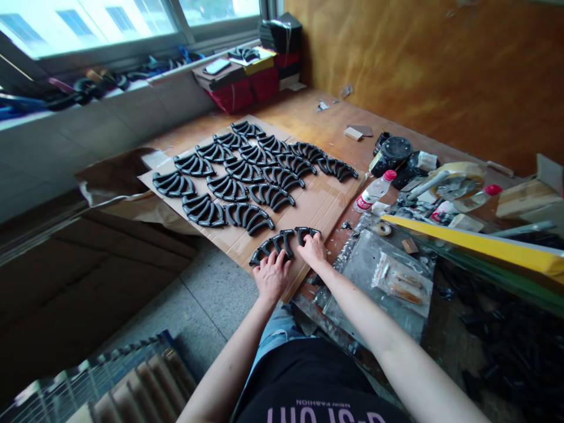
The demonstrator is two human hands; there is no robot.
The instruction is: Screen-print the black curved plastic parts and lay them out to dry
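Glossy black curved pieces, shaped like handles, lie in fanned groups [244,170] on a flat cardboard sheet [324,205]. At the near edge of the sheet is a shorter row of the same pieces [286,239]. My left hand [272,276] rests on this row with its fingers spread over the pieces. Just right of it, my right hand [312,252] has its fingers closed around a black curved piece [303,232] at the row's right end. A narrow gap separates that piece from the ones by my left hand. My fingers partly hide both.
Right of the cardboard stand a red-capped bottle [373,191], black tubs [393,154] and a tape roll [458,179]. A yellow-edged board [476,244] juts in there. Red and black stacks [240,88] sit at the back by the window. A metal rack [110,382] is at lower left.
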